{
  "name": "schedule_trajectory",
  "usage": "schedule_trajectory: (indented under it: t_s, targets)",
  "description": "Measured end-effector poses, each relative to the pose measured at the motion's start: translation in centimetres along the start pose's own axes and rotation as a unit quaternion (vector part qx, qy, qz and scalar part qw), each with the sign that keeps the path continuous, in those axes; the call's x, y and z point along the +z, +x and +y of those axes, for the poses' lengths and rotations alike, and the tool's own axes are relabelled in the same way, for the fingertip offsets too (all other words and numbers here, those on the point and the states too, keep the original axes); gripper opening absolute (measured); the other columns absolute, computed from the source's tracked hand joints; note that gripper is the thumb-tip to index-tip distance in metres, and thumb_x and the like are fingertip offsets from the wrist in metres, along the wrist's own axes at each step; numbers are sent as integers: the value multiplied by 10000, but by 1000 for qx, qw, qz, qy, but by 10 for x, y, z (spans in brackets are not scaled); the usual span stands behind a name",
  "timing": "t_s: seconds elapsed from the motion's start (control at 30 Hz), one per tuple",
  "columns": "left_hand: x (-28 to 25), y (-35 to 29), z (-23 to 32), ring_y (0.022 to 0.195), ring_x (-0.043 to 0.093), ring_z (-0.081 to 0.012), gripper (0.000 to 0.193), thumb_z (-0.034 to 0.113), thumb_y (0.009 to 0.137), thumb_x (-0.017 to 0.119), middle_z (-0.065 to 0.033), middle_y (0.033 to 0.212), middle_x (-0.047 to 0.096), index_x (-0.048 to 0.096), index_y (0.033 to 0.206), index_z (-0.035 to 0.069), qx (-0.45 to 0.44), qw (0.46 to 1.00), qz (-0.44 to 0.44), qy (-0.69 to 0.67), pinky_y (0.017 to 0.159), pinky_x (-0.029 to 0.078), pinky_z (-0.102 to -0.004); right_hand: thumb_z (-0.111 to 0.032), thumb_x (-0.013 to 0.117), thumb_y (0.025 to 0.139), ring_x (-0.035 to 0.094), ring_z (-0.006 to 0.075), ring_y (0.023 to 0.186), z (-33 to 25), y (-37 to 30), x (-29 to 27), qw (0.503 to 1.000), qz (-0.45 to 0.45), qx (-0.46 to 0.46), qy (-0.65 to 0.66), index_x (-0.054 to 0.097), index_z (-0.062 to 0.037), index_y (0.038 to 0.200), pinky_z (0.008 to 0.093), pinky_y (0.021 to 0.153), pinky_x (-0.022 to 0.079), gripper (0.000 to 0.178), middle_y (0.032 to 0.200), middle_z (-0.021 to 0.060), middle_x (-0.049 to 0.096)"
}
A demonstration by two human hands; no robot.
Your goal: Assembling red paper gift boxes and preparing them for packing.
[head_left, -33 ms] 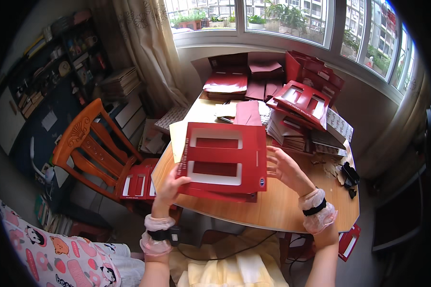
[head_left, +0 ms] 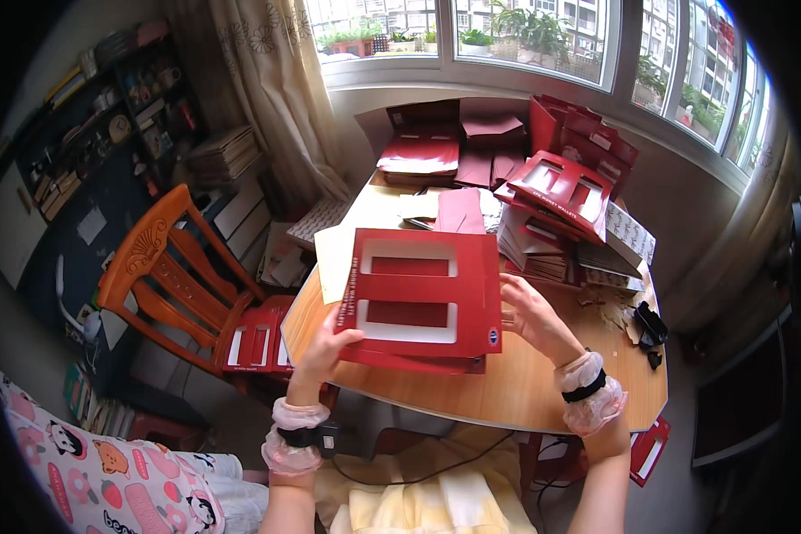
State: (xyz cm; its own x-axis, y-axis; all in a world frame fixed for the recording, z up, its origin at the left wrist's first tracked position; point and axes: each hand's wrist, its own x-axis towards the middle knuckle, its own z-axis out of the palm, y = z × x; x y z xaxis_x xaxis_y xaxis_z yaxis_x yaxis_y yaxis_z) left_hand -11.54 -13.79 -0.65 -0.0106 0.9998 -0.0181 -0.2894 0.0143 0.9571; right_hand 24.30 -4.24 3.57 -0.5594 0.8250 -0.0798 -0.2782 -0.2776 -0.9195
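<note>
Above the near part of the table I hold a red cardboard sleeve [head_left: 432, 285] with two white-edged rectangular windows. Another red card layer [head_left: 463, 364] shows under its near edge, so more than one piece seems to be stacked. My left hand [head_left: 323, 351] grips the near left corner, thumb on top and fingers hidden beneath. Beside the right edge, my right hand [head_left: 534, 316] is open with its fingers stretched out; whether the fingertips touch the card I cannot tell. Just beyond the sleeve lie a dark pink envelope [head_left: 459, 210] and a pale yellow sheet [head_left: 332, 258].
Stacks of red card [head_left: 420, 151] and more windowed sleeves [head_left: 565, 191] fill the back of the wooden table [head_left: 525, 392]. A black crumpled item [head_left: 650, 325] lies at the right edge. On the left, a wooden chair [head_left: 173, 276] bears red sleeves [head_left: 254, 341]. Someone in patterned clothing [head_left: 116, 454] is at lower left.
The held sleeve and my left hand have shifted slightly to the right. My right hand is almost in the same place.
</note>
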Motion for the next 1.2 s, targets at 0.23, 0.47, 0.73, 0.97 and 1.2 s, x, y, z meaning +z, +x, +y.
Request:
schedule_trajectory:
  t_s: [0.23, 0.47, 0.73, 0.97, 1.2]
  targets:
    - [24, 12, -9, 1116, 623, -159, 621, 324, 976, 678, -79, 1252, 625, 438, 1448, 1, 32, 969, -135, 205, 965, 512, -307, -62, 729, 904, 623, 115, 1075, 22, -3, -20, 989, 90, -73, -87, 436, -17, 1412, 285, 926, 529, 588, 1237, 59, 627]
    - [5, 69, 23, 922, 695, -146, 609, 571, 1038, 438, -107, 1116, 697, 595, 1290, 39, -110, 970, -85, 198, 828, 586, -357, 19, 681, 914, 671, 123, 956, 28, -2, -51, 998, 51, -35, 21, 550, -38, 1323, 292, 905, 559, 433, 1150, 57, 688]
    - [23, 160, 6, 801, 686, -98, 380, 253, 926, 720, -50, 974, 720, 598, 1237, 73, -70, 969, -163, 174, 713, 570, -258, -64, 663, 958, 670, 97, 930, 33, -6, -56, 996, 87, -15, -7, 614, -32, 1259, 271, 837, 565, 307, 1095, 39, 708]
    - [26, 156, -6, 985, 622, -93, 465, 108, 874, 747, -26, 1108, 699, 611, 1312, 29, -7, 921, -253, 295, 833, 528, -298, -139, 617, 1005, 674, 74, 895, 27, -6, -44, 982, 171, -60, -47, 633, -16, 1251, 246, 797, 568, 276, 1082, 31, 719]
    - [16, 157, -1, 965, 646, -104, 533, 175, 878, 768, -80, 1106, 717, 589, 1356, 24, -19, 939, -262, 224, 825, 542, -273, -117, 619, 1004, 638, 56, 912, 19, -14, -41, 974, 188, -108, -66, 641, -8, 1240, 221, 803, 527, 261, 1087, 16, 706]
